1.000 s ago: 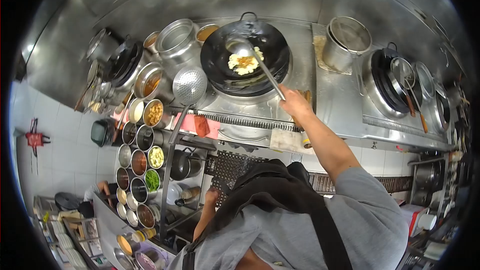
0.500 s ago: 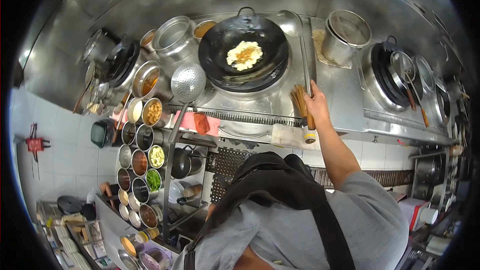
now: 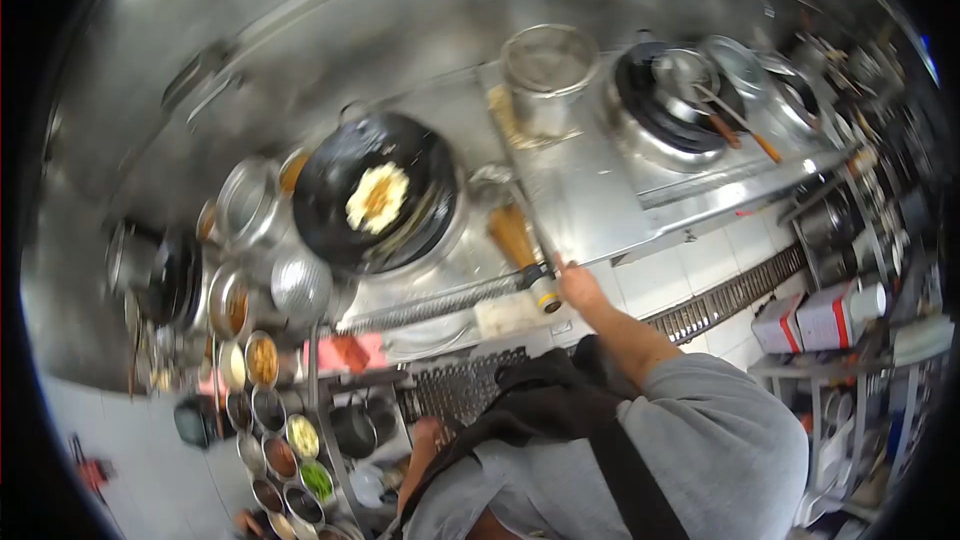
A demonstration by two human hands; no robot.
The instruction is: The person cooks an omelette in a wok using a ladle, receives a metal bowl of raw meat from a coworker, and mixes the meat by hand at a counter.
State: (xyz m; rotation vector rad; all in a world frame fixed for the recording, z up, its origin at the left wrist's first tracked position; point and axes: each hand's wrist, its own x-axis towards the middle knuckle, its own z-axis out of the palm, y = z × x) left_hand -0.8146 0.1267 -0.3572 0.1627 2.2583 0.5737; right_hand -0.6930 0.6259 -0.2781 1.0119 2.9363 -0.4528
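Note:
My right hand (image 3: pixel 578 284) is closed around the handle of a ladle (image 3: pixel 492 178), whose bowl is blurred beside the wok's right side. A bamboo wok brush (image 3: pixel 512 237) lies just left of that hand, on the counter's front edge. In the black wok (image 3: pixel 330 170) on the burner is a flat patch of egg (image 3: pixel 378 197), white with an orange middle. My left hand (image 3: pixel 427 432) hangs low beside my body, near the rack; its fingers are too blurred to make out.
A perforated skimmer (image 3: pixel 300 286) rests left of the wok, near metal pots (image 3: pixel 247 198). Several ingredient tins (image 3: pixel 302 437) stand at lower left. A strainer pot (image 3: pixel 548 70) and a second burner with a black wok (image 3: pixel 640 90) are to the right. A co-worker's hand (image 3: pixel 250 522) shows at lower left.
My view has swung to the right, so the wok and tins sit further left. The ladle has come down, its bowl now lower beside the wok. My left hand has come into view.

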